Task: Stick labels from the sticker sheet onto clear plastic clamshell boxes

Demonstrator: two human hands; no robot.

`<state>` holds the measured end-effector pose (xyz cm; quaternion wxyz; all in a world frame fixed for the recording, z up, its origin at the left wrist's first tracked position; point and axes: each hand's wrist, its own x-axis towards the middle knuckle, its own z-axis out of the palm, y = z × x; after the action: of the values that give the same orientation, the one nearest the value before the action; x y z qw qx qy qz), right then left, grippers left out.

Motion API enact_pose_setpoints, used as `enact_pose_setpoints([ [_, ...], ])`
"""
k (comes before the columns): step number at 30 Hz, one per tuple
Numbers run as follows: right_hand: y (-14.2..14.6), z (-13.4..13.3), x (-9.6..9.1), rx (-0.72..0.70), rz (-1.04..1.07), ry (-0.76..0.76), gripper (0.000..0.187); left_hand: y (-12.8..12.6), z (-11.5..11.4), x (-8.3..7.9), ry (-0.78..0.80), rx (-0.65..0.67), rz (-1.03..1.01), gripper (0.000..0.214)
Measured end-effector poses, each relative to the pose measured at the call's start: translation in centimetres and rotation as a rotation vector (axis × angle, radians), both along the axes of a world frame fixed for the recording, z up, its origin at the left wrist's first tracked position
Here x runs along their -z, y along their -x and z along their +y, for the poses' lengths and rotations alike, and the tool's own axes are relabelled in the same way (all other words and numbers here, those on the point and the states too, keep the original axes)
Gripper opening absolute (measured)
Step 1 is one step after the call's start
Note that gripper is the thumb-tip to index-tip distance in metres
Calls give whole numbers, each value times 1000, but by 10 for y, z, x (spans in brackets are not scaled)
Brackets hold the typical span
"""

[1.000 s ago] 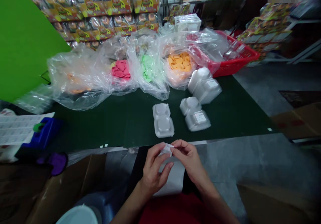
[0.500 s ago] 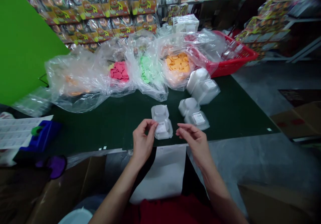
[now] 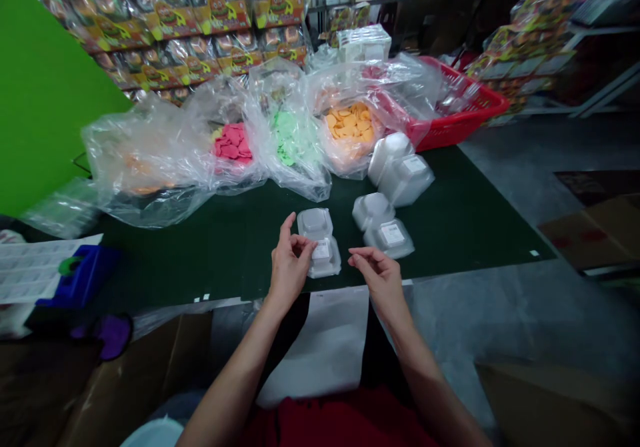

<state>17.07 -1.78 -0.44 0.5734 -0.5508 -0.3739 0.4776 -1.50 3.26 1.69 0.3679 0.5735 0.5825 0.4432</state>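
An opened clear plastic clamshell box with a white label on its near half lies in front of me. My left hand is at its left side, thumb and a fingertip pinched together at the label's left edge, index finger raised. What lies between those fingertips is too small to make out. My right hand hovers right of the box, apart from it, with thumb and fingertips together and nothing visible in them. Farther right lie another labelled clamshell box and a stack of nested clamshell boxes.
Plastic bags hold red pieces, green pieces and orange pieces along the back of the dark green table. A red basket stands back right. A label sheet lies over a blue dispenser at left.
My left index finger has lifted away from the thumb, while another fingertip stays at the label. My right fingertips have drawn closer together. The camera view has shifted slightly.
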Motion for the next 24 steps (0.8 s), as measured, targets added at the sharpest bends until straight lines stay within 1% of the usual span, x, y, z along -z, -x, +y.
enact_pose_setpoints([
  [3, 5, 4, 3, -34, -46, -31, 24, 1, 0, 2, -9, -8, 25, 74],
  [5, 10, 7, 4, -79, -123, -84, 22, 1, 0, 3, -13, -4, 34, 73],
  [9, 22, 14, 8, -124, -389, -210, 25, -1, -1, 7, -48, 4, 57, 67],
  [11, 26, 17, 11, -127, -510, -240, 25, -3, -3, 9, -80, 15, 83, 56],
  [14, 27, 20, 16, -137, -594, -266, 25, -5, -8, 14, -121, 41, 141, 36],
  [15, 26, 20, 17, -136, -606, -270, 24, -6, -10, 15, -144, 29, 159, 36],
  [19, 23, 21, 17, -138, -627, -266, 21, -3, -14, 22, -210, -114, 198, 57],
  [20, 24, 21, 16, -138, -625, -260, 22, 0, -15, 24, -202, -139, 195, 56],
  [22, 31, 19, 14, -116, -639, -240, 26, 5, -19, 30, -170, -160, 168, 46],
  [23, 36, 19, 14, -100, -665, -227, 31, 8, -22, 33, -153, -164, 147, 41],
  [24, 43, 18, 14, -90, -705, -215, 40, 10, -25, 37, -137, -166, 127, 38],
])
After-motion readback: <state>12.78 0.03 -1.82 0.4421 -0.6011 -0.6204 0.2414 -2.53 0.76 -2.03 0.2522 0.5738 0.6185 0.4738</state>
